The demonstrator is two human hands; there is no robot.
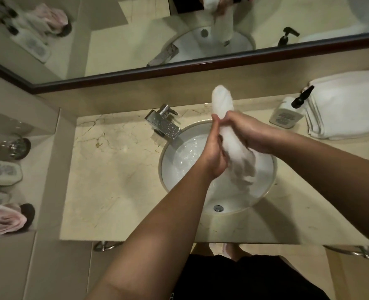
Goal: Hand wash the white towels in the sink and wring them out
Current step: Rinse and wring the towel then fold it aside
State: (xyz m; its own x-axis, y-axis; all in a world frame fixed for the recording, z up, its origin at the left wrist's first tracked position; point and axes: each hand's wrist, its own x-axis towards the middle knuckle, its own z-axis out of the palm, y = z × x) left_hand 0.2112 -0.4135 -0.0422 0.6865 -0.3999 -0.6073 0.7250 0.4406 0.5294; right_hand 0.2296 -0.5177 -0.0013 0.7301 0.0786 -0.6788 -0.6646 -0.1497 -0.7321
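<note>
A wet white towel (222,105), rolled into a thick rope, stands nearly upright over the round white sink (168,169). My left hand (214,150) grips its middle from the left, and my right hand (246,133) grips it from the right, just above. The towel's top end sticks up past both hands; its lower end hangs into the basin. Water lies in the sink. A stack of folded white towels (348,105) sits on the counter at the right.
A chrome faucet (164,124) stands at the sink's back left. A soap pump bottle (289,111) is beside the folded towels. The marble counter (114,169) spreads left. A mirror runs along the back wall. Toiletries and a pink cloth (6,219) lie on the left shelf.
</note>
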